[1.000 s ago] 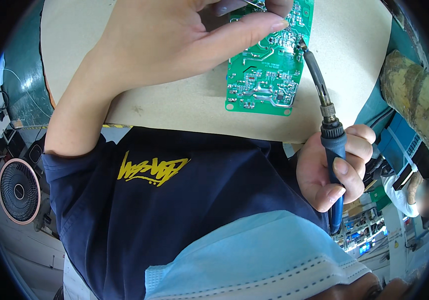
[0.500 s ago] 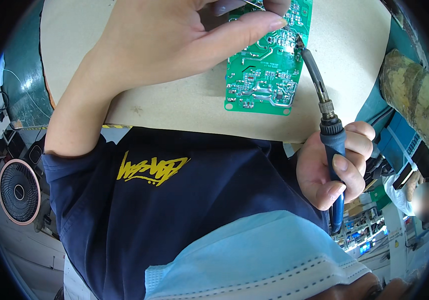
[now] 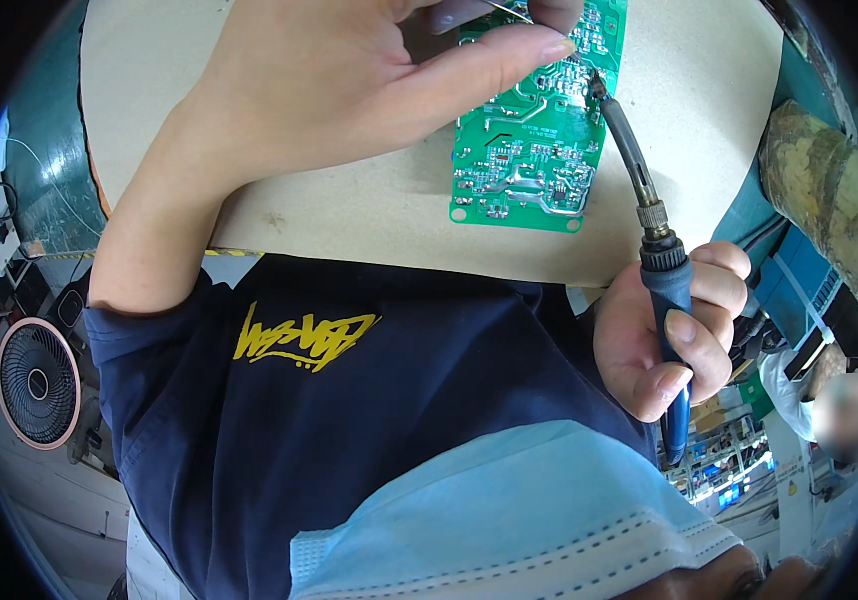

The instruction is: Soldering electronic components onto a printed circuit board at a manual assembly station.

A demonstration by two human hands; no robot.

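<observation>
A green circuit board (image 3: 524, 135) with many small parts and shiny solder tracks lies on a light brown sheet. From the upper left, my left hand (image 3: 369, 90) reaches over it, thumb and finger pinched on a thin silvery solder wire (image 3: 509, 11). The wire's far end is hidden behind the fingers. My right hand (image 3: 664, 350) is wrapped round the blue handle of a soldering iron (image 3: 654, 215), below the board's right side. Its dark tip meets the board near the right edge, just right of my left thumb.
The brown sheet (image 3: 349, 215) covers the green work surface (image 3: 49, 170). At the right are a worn, brownish rounded object (image 3: 819, 180) and a blue box (image 3: 799, 285). A round fan (image 3: 39, 383) stands at the left. Another person (image 3: 794, 390) is in the right background.
The soldering iron's tip has shifted very slightly left on the board. My left hand stays almost still. The person in the right background has moved a little.
</observation>
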